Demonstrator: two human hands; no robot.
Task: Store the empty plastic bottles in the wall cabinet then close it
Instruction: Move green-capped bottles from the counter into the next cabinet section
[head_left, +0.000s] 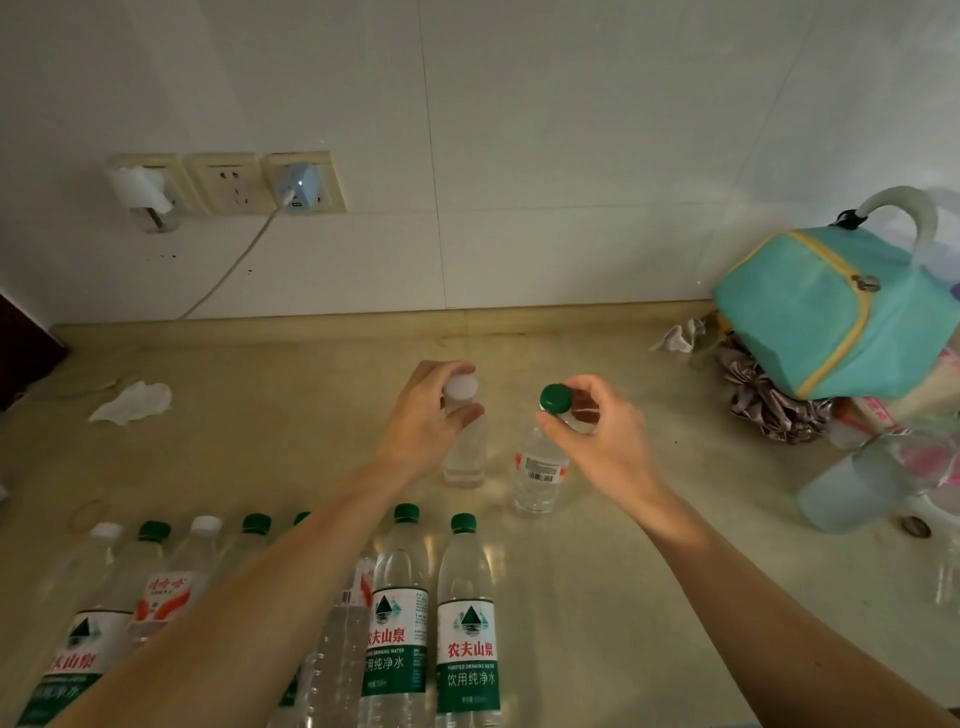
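Near edge of the counter (597, 597) has a row of empty bottles (470, 623), green-cap ones labelled 农夫山泉 / 饮用纯净水 "purified drinking water", plus a red-label one I can't read. Left hand (423, 421) is curled around the neck of a white-cap bottle (464, 447) and right hand (602, 431) pinches the neck of a green-cap bottle (540, 462). Both stand upright mid-counter, side by side.

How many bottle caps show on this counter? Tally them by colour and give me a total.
Green caps: 6
White caps: 3
Total: 9
One more bottle has its cap hidden behind the left forearm, so it is not counted.
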